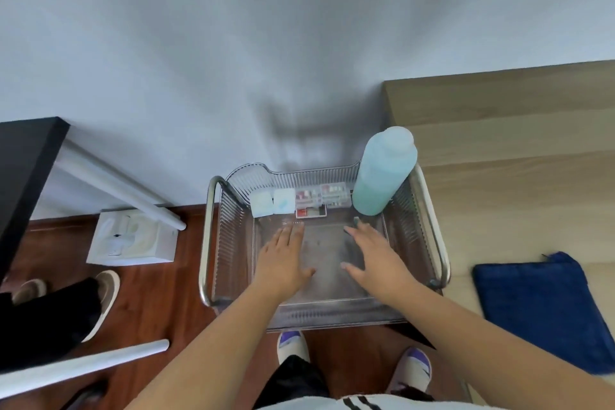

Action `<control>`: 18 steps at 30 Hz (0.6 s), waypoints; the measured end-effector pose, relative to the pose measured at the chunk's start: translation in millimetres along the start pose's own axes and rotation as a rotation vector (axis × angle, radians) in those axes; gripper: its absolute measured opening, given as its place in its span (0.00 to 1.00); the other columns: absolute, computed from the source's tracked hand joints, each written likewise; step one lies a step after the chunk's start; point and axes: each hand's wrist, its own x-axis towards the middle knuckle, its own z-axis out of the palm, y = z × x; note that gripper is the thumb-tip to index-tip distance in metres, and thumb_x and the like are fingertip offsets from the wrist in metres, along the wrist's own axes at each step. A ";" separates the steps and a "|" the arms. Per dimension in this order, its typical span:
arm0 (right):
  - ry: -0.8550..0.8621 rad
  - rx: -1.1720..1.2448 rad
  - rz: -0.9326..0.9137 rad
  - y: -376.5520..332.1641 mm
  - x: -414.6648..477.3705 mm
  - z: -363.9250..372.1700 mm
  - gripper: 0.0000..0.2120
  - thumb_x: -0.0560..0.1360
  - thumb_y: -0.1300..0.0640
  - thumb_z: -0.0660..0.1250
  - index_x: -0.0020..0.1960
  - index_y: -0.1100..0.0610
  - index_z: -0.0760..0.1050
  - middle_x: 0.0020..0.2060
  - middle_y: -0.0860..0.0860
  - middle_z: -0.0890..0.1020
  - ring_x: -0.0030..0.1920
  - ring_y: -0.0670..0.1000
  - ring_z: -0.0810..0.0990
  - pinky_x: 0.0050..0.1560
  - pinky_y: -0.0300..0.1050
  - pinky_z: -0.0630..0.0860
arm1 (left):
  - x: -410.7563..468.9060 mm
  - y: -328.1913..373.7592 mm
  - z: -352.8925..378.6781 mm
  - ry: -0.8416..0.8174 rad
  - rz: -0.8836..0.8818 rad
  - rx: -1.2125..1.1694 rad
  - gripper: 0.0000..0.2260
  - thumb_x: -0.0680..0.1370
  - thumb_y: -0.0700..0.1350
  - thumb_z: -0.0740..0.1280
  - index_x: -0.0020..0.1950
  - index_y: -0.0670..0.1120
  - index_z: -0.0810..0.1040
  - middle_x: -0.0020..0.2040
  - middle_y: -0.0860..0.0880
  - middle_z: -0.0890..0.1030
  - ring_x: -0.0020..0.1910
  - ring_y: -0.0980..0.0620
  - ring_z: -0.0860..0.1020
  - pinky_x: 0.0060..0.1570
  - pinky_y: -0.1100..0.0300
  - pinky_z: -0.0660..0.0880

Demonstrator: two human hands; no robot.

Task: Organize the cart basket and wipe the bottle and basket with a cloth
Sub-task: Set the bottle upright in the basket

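Both the left hand (283, 263) and right hand (372, 258) hover empty with fingers spread over the clear ribbed plastic cart basket (229, 243), seemingly to arrange it, the pale-green plastic bottle (382, 173) standing at its 1 o'clock corner, small boxes (299, 201) at 12, while the dark-blue cloth (545, 306) waits at 3 on the pale wooden surface (515, 143) beside a grey wall (233, 43).

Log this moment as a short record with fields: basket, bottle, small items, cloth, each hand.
basket: clear ribbed basket in a metal cart frame, front floor area bare
bottle: pale green bottle, upright in the far right corner
small items: two white packets and small clear boxes in a row along the far wall
cloth: blue cloth on the wooden surface to the right, untouched
left hand: left hand open, fingers spread, over the basket floor
right hand: right hand open, holding nothing
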 end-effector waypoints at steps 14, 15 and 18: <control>-0.323 -0.491 0.069 39.5 40.2 61.8 0.48 0.73 0.43 0.67 0.75 0.44 0.32 0.76 0.54 0.32 0.76 0.58 0.33 0.74 0.60 0.47 | 16.5 -28.4 50.9 -0.235 -0.053 0.114 0.46 0.75 0.60 0.65 0.77 0.52 0.34 0.78 0.48 0.32 0.77 0.44 0.36 0.75 0.42 0.49; -0.341 -0.483 0.075 35.1 39.4 56.5 0.47 0.73 0.43 0.67 0.76 0.45 0.33 0.76 0.54 0.33 0.76 0.58 0.34 0.75 0.60 0.47 | 17.0 -28.0 50.6 -0.242 -0.051 0.110 0.46 0.75 0.60 0.65 0.77 0.52 0.34 0.78 0.48 0.32 0.77 0.44 0.36 0.75 0.42 0.49; -0.344 -0.421 0.096 8.0 36.8 24.6 0.41 0.75 0.45 0.65 0.78 0.49 0.43 0.78 0.56 0.47 0.78 0.58 0.47 0.75 0.57 0.55 | 16.4 -27.6 49.6 -0.240 -0.053 0.115 0.46 0.75 0.61 0.65 0.77 0.52 0.34 0.78 0.47 0.32 0.77 0.43 0.36 0.75 0.41 0.48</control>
